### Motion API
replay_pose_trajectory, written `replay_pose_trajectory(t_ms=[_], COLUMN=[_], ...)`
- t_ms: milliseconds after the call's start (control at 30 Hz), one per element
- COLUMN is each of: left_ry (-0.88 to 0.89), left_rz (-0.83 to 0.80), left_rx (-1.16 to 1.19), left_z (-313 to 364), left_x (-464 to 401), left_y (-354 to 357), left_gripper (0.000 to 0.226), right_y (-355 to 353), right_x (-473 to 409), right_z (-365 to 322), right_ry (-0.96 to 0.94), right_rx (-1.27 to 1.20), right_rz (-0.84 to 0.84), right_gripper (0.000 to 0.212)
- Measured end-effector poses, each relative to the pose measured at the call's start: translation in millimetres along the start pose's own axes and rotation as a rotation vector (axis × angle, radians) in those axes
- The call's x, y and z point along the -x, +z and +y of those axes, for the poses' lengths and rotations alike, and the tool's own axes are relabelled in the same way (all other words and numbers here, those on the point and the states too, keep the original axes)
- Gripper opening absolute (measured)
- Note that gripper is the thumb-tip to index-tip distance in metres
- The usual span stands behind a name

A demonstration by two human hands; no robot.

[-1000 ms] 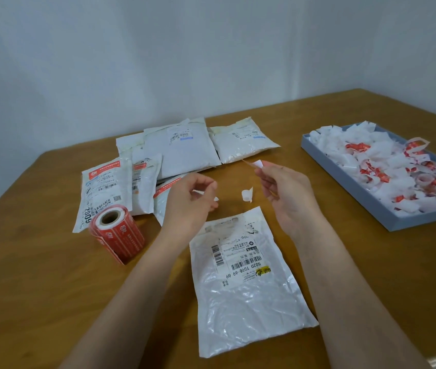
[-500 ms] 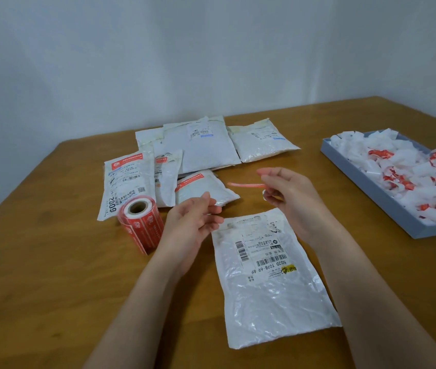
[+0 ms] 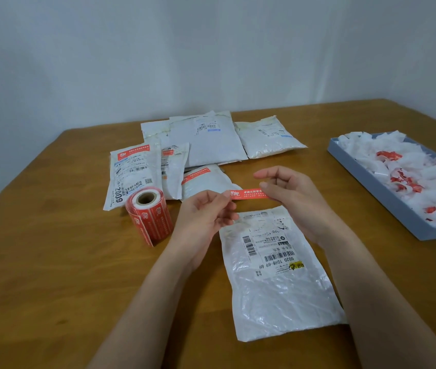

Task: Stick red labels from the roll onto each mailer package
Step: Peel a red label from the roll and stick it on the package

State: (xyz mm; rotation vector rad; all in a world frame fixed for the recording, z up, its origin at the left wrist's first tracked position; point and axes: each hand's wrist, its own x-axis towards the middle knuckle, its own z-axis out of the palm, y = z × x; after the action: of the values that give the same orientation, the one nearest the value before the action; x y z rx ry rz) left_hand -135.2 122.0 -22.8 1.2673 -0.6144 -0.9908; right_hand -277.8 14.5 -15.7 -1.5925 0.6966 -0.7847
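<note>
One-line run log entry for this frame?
stage: label peeled, unplaced | hands: left, right hold red label | target: near mailer, unlabelled | roll: standing

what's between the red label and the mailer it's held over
Nothing visible. The label is stretched between the left hand and right hand, just above the top edge of the near mailer, whose upper face is bare apart from its printed shipping sticker. The roll stands off to the left.

A plain packing corner, home or small office. A wooden table (image 3: 38,262) meets bare white walls (image 3: 131,62). White mailers (image 3: 206,139) and a label roll (image 3: 150,214) crowd mid-frame.
</note>
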Motion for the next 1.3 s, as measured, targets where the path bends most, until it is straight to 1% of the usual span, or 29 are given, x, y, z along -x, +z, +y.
replay_pose_trajectory(t_ms=[100, 167, 300, 433, 500, 567, 633, 700, 800, 967, 1167, 1300], left_ry=[0.001, -0.016, -0.029, 0.032, 0.092, 0.157, 0.208, 0.243, 0.286, 0.299, 0.270, 0.220], left_rz=[0.068, 0.081, 0.018, -0.008, 0.015, 0.047, 0.056, 0.048, 0.051, 0.064, 0.106, 0.136], left_rx=[-0.036, -0.034, -0.020, -0.031, -0.052, -0.119, -0.201, -0.243, -0.274, -0.319, -0.321, -0.370], left_z=[-1.4, -1.6, -2.9, -4.7, -5.3, -5.8, -7.3, -8.1, -9.7, -11.5, -11.9, -16.7], left_x=[-2.7, -3.9, -3.4, -2.9, -2.9, -3.9, -4.5, -3.6, -4.2, -4.9, -5.5, -6.0], left_y=[-0.2, -0.6, -0.8, -1.3, -1.8, -1.6, 0.8, 5.3, 7.1, 6.2, 11.4, 11.2], left_gripper=[0.023, 0.026, 0.019, 0.012, 0.010, 0.010, 0.011, 0.013, 0.013, 0.010, 0.011, 0.015], right_y=[-1.6, -2.2, -3.4, -2.9, -5.3, -10.8, -18.1, -25.0, -27.6, -21.6, -26.5, -24.3], right_x=[-0.2, -0.8, -0.7, -0.4, 0.1, 0.0, -0.5, -0.4, -0.9, -0.4, 0.5, 2.6], right_z=[-0.7, -0.4, 0.3, 0.7, 0.8, -2.0, -5.2, -8.8, -6.7, 7.6, 10.9, 11.7], right_ry=[-0.004, -0.010, -0.025, -0.009, 0.033, 0.081, 0.088, 0.074, 0.044, 0.017, -0.016, 0.013], right_rx=[-0.015, -0.025, -0.033, 0.017, 0.104, 0.301, 0.456, 0.503, 0.454, 0.253, 0.192, 0.196], right_rz=[-0.012, -0.020, -0.033, -0.030, -0.010, -0.036, -0.052, -0.041, -0.047, 0.013, 0.070, 0.077], right_gripper=[0.018, 0.018, 0.018, 0.016, 0.014, 0.017, 0.019, 0.015, 0.010, 0.005, 0.002, 0.003])
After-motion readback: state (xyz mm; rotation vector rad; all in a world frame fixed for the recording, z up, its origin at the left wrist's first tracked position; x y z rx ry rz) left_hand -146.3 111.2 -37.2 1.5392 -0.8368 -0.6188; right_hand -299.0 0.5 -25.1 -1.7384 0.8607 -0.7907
